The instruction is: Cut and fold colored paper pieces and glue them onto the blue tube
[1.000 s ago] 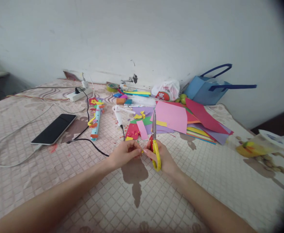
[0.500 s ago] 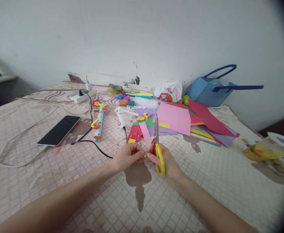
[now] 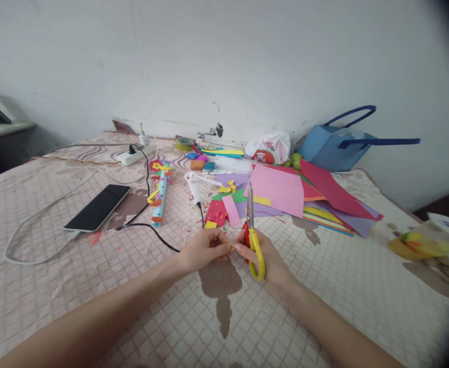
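Observation:
Between the fingertips of both hands is a small yellow paper piece (image 3: 231,246). My left hand (image 3: 205,249) pinches its left side. My right hand (image 3: 264,255) holds scissors (image 3: 257,255) with yellow and red handles, their blades pointing away toward the wall and looking closed, while its thumb and finger touch the yellow piece. Just beyond the hands lie a red paper (image 3: 215,212), a narrow pink strip (image 3: 231,210) and yellow scraps (image 3: 228,187). A white glue gun (image 3: 194,188) rests behind my left hand, its black cord running toward me.
A phone (image 3: 97,207) on a white cable and a light-blue strip with paper decorations (image 3: 160,197) lie left. Coloured sheets (image 3: 278,189), a blue bag (image 3: 333,148) and a plastic bag (image 3: 425,243) are right. A power strip (image 3: 136,154) stands back left.
The whole view has shifted slightly, so things appear a little further right. Both hands stay close together around the yellow piece, and the scissors remain in my right hand.

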### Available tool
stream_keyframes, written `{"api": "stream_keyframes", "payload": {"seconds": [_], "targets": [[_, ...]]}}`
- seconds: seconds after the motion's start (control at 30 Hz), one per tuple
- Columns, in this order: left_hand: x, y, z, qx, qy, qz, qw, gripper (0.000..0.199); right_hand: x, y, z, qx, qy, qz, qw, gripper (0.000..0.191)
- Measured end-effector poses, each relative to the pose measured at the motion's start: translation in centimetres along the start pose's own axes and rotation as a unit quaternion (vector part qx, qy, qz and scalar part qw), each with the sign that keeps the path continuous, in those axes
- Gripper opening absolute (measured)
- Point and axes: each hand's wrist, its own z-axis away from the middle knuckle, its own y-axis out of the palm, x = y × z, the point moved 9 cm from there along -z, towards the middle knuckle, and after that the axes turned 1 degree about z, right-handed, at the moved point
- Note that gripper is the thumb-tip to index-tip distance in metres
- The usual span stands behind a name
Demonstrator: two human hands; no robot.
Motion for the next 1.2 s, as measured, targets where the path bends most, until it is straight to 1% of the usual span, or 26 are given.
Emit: {"api": "stream_keyframes", "payload": {"seconds": [0.2, 0.37, 0.43, 0.57, 0.8, 1.0, 1.2], "targets": [[0.11, -0.04, -0.05, -0.003, -0.001, 0.014, 1.0, 0.023, 0.01, -0.2, 0.04, -0.013, 0.005, 0.001, 1.0, 0.029], [0.38, -0.23, -0.13, -0.01, -0.003, 0.016, 1.0, 0.025, 0.09, -0.69, -0.18, -0.016, -0.019, 0.019, 1.0, 0.027], [0.44, -0.21, -0.18, -0.008, 0.002, 0.003, 1.0, 0.026, 0.02, -0.64, -0.26, -0.01, -0.026, 0.023, 0.999, 0.026], [0.5, -0.01, -0.22, 0.001, 0.005, -0.008, 1.0, 0.027, -0.41, -0.24, -0.25, 0.004, -0.018, 0.021, 1.0, 0.025], [0.26, -0.3, -0.13, -0.01, 0.007, -0.015, 1.0, 0.024, -0.48, 0.0, -0.09, 0.003, -0.013, 0.014, 1.0, 0.026], [0.35, -0.29, -0.19, -0.013, -0.008, 0.042, 0.999, 0.023, 0.15, -0.25, 0.01, -0.023, -0.018, 0.021, 0.999, 0.027], [0.19, -0.93, 0.03, -0.04, -0.026, 0.055, 0.997, 0.024, 0.22, -0.37, 0.2, -0.027, -0.01, 0.006, 1.0, 0.024]]}}
